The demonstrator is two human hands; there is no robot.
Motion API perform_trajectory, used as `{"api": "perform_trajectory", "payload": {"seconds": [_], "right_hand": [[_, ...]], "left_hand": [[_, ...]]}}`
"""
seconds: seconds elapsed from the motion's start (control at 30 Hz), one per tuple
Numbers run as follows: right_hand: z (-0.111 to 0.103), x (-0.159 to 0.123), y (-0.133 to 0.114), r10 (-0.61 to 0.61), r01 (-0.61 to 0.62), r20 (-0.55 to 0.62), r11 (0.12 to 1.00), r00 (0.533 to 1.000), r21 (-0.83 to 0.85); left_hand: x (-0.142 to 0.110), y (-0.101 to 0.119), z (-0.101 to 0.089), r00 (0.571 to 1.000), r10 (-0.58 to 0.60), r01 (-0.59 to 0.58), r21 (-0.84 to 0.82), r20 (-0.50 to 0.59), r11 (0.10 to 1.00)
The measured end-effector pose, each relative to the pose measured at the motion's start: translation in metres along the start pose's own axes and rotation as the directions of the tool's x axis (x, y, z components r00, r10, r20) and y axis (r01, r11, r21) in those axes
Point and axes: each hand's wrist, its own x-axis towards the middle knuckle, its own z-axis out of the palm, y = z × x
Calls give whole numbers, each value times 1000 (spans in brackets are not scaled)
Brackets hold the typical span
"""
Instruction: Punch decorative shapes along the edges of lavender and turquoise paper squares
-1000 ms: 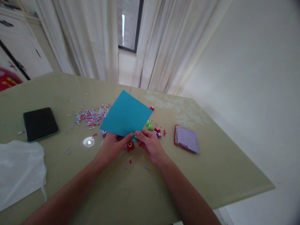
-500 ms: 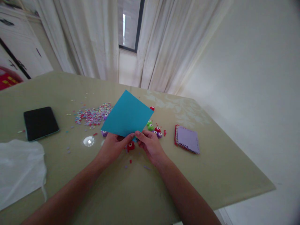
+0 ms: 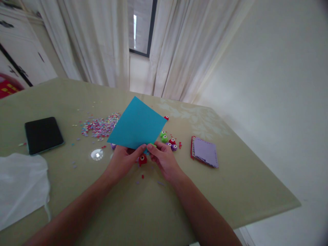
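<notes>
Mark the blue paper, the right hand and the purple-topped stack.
Blue paper (image 3: 137,123): head view, middle of its flat face.
Right hand (image 3: 164,158): head view, middle of the hand.
Purple-topped stack (image 3: 205,151): head view, its top piece.

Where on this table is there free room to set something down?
The table is bare between the right forearm and purple stack, running nearer, and behind the tablet. It's crowded around the blue sheet: confetti on its left, figures mostly right.
</notes>
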Motion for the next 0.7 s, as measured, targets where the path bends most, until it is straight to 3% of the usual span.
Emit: {"api": "perform_trajectory", "payload": {"seconds": [0.13, 0.2, 0.27, 0.33, 0.37, 0.43, 0.53, 0.6, 0.7], "right_hand": [[-14, 6, -5, -52, 50, -30, 998, 998, -48], [-23, 8, -9, -141, 132, -21, 959, 990, -250], [-31, 6, -14, -242, 222, 44, 788, 969, -573], [-35, 3, -15, -281, 268, 133, 524, 950, -808], [-36, 1, -14, -278, 276, 167, 419, 946, -865], [-37, 0, -10, -255, 279, 203, 309, 945, -909], [-35, 3, -10, -274, 276, 200, 273, 941, -922], [-28, -1, -17, -374, 304, 183, 297, 909, -905], [-6, -30, -38, -599, 520, 217, 394, 771, -758]], "left_hand": [[2, 5, -6, 997, -17, 15, -30, -76, 999], [2, 6, -10, 991, -37, 32, -42, -125, 999], [3, 6, -12, 985, -51, 44, -44, -164, 998], [2, 7, -13, 981, -55, 48, -43, -186, 998], [2, 7, -13, 979, -55, 46, -49, -195, 998], [1, 9, -12, 977, -54, 40, -72, -207, 997], [1, 13, -9, 975, -36, 11, -112, -220, 994], [0, 15, -8, 974, -12, -19, -135, -225, 991], [1, 14, -8, 974, 33, -71, -164, -224, 984]]}}
